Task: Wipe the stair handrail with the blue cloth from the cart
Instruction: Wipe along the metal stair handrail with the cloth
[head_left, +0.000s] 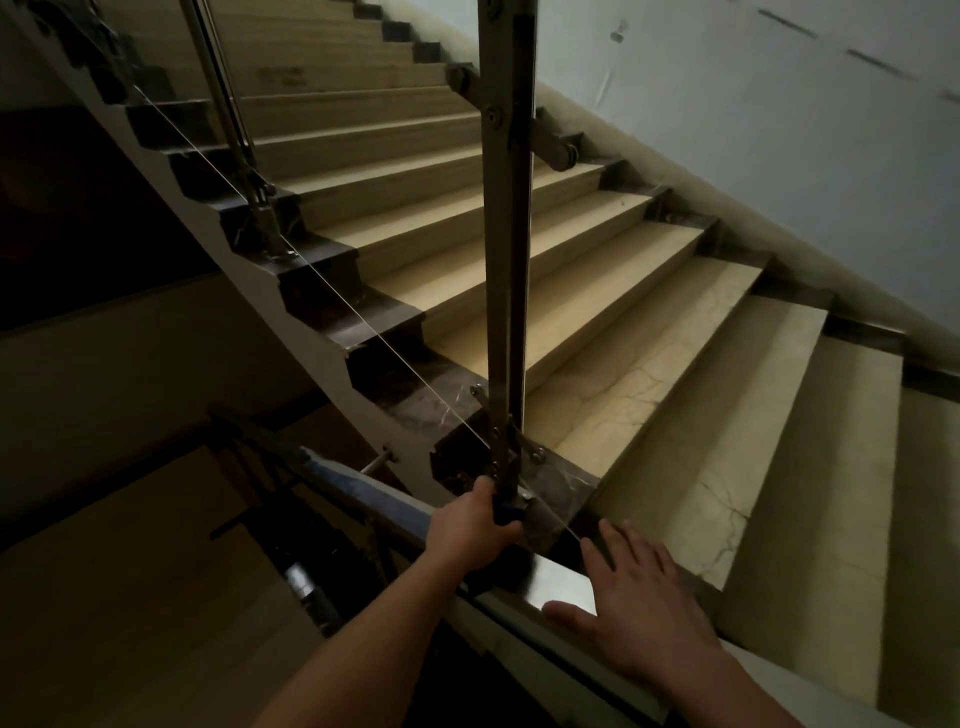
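Fingers of my left hand (475, 525) are curled tight round the blue cloth (505, 514), which is wrapped about the foot of the metal railing post (506, 260), just above the dark stone edge of the step. My right hand (639, 597) lies flat, fingers spread, holding nothing, on the polished ledge (563, 587) beside it. To do this stroke well I'd wrap the cloth fully round and draw it up the post in 1 steady pull, bracing with the right. No labels or writing are readable.

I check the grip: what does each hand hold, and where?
Left hand grips the blue cloth, bunched, against the post; right hand lies flat, holding nothing.
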